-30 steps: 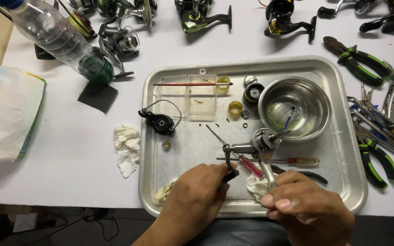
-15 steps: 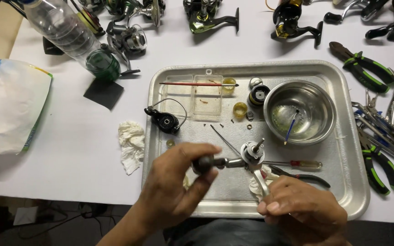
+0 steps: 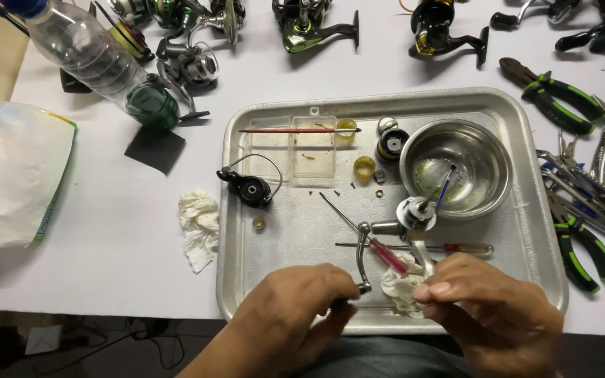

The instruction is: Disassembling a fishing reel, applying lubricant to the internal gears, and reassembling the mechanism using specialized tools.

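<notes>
My left hand (image 3: 295, 308) grips the dark knob of the handle of a silver fishing reel body (image 3: 414, 217), at the near edge of the metal tray (image 3: 526, 210). My right hand (image 3: 491, 315) holds the reel's foot and rests against a crumpled white tissue (image 3: 400, 287). A pink-handled screwdriver (image 3: 386, 253) and a thin metal rod (image 3: 337, 210) lie on the tray beside the reel. A steel bowl (image 3: 484, 150) with a blue-handled brush (image 3: 444, 189) in it stands just behind the reel.
On the tray lie a black reel part (image 3: 250, 187), a clear plastic box (image 3: 295, 150), a red brush (image 3: 295, 130) and small yellow caps. Pliers (image 3: 554, 98) lie right, a plastic bottle (image 3: 99, 63) and several reels (image 3: 309, 24) behind, a bag (image 3: 12, 175) left, a tissue (image 3: 199, 220) near the tray.
My left hand turned the reel handle round: it rose to the reel's left, then came back down to the tray's near edge. My right hand kept hold of the reel.
</notes>
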